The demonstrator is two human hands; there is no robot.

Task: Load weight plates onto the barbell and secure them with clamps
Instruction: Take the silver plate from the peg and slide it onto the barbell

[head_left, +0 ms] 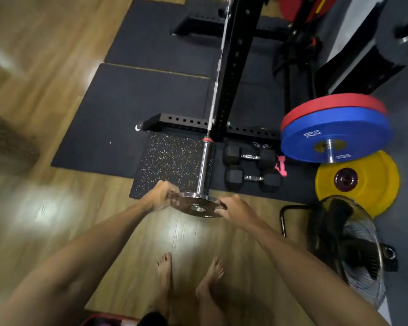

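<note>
A small gym, black perforated steel squat rack point(233, 67), dark rubber floor mats point(132, 109), black hex dumbbells point(250, 170), red, blue and yellow round weight plates point(335, 135)

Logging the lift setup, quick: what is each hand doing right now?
Left hand: grips the left edge of the small metal plate at the barbell sleeve end.
Right hand: grips the plate's right edge.
</note>
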